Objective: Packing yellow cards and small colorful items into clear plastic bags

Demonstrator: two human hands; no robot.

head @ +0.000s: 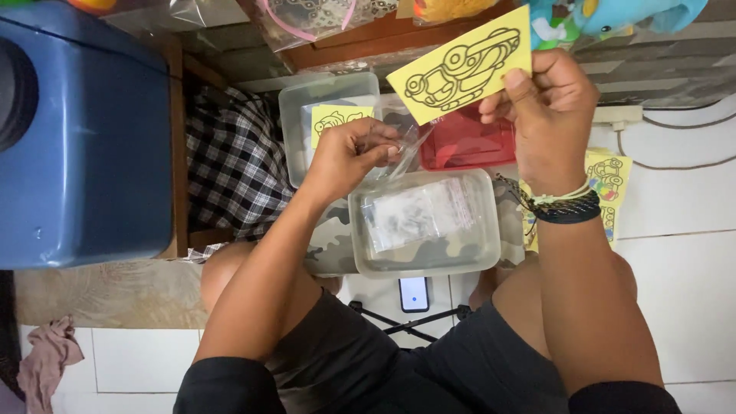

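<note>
Yellow card [461,67] with a black outline drawing of a vehicle is held up above the clear plastic trays [427,224]; its long axis tilts, rising to the right. Right hand [548,115] pinches its lower right edge, grip closed on it. Left hand [349,157] pinches a clear plastic sleeve [408,149], fingers closed on it.

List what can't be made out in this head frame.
- Clear bag: see-through and partly behind the left hand; contents unclear.
- Back tub: left hand covers its middle.
- Card stack: right hand and wrist hide most of it.
- Packets in the front tub: print too blurred.
- Blue box: cut by left edge.
</note>
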